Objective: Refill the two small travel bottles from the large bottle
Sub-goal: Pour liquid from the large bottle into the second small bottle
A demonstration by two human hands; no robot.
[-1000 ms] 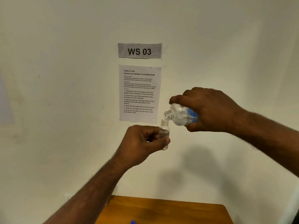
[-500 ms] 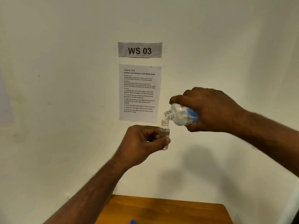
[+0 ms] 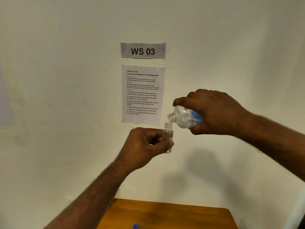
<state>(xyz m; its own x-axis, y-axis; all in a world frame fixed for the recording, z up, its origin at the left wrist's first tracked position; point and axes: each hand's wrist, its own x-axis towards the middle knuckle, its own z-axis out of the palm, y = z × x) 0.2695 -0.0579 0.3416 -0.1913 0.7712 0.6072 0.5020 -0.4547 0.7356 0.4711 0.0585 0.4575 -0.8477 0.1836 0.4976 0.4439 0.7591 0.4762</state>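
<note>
The left hand (image 3: pixel 145 146) is curled around a small clear plastic travel bottle (image 3: pixel 167 138), thumb pressed across its front and the other fingers wrapped behind, holding it upright in mid-air in front of the wall; its threaded neck is uncapped, and how full it is cannot be judged through the see-through wall. At about one o'clock from that neck, the right hand (image 3: pixel 214 113) grips a large rounded clear plastic bottle with a blue printed label (image 3: pixel 186 118), fingers closed over the top and thumb beneath, so most of its body is hidden. The large bottle is tipped on its side with its open ridged mouth pointing toward eight o'clock, just above and nearly touching the small bottle's rim; whether liquid is passing between them is too fine to make out. Behind them, a matt off-white wall (image 3: pixel 66 80) carries a grey sign reading "WS 03" (image 3: pixel 143 50) at twelve o'clock and a white printed instruction sheet (image 3: pixel 142 95) below it. At six o'clock lies a smooth wooden tabletop (image 3: pixel 181 217), cut off by the frame, with a small blue object (image 3: pixel 135 226) at the edge, too cropped to identify.
</note>
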